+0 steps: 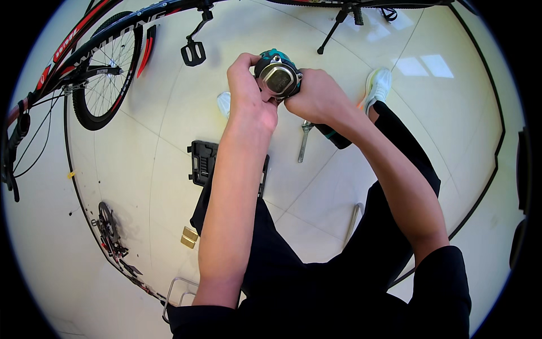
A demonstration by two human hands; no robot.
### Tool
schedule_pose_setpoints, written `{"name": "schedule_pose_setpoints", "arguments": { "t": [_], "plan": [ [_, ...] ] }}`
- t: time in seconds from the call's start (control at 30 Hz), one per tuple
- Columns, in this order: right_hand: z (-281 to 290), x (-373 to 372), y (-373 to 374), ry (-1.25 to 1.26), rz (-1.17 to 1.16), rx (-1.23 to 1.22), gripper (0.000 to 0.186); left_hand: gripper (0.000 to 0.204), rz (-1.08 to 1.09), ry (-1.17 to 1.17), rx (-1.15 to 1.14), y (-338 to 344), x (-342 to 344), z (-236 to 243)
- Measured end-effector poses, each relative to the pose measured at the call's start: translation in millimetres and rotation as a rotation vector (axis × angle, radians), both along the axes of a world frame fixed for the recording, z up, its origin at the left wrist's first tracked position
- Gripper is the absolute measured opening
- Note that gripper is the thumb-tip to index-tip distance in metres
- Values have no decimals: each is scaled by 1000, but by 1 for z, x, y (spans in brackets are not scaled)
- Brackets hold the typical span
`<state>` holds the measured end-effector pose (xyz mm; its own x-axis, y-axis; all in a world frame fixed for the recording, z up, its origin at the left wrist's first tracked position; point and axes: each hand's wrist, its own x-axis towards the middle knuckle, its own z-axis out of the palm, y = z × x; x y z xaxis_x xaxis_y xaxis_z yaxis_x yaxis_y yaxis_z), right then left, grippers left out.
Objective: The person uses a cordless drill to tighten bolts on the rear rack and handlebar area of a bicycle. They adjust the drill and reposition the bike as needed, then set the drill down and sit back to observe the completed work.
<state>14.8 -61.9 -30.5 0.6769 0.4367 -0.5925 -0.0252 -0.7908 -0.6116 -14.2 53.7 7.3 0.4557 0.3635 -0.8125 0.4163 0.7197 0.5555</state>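
Note:
Out in front of me, above the floor, both hands hold a teal-and-black cordless power tool (279, 78) with a rounded silver metal housing facing up. My left hand (247, 87) wraps its left side, thumb along the body. On the other side, my right hand (316, 95) is closed around the tool, its fingers mostly hidden. A black block with a teal edge (334, 136) shows below my right wrist; I cannot tell if it joins the tool. Beside that block lies a silver wrench (305, 142). A black molded tool case (203, 163) lies on the floor, partly hidden by my left forearm.
A black-and-red bicycle (107, 42) spans the far left and top, its pedal (193, 53) and kickstand (333, 29) nearest. Small bicycle parts (110, 229) lie at lower left. Gold boxes (189, 237) sit by my left leg. A black line (497, 152) borders the tiles.

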Motion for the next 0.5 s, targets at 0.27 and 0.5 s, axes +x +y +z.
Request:
{"name": "schedule_pose_setpoints", "arguments": {
  "t": [0.27,0.5],
  "plan": [
    [-13,-1,-8,-83,-69,55,25,32,-33,-38,-22,-6,3,-3],
    [-9,-2,-9,7,-59,34,26,33,-47,-31,-24,-5,3,-12]
  ]
}}
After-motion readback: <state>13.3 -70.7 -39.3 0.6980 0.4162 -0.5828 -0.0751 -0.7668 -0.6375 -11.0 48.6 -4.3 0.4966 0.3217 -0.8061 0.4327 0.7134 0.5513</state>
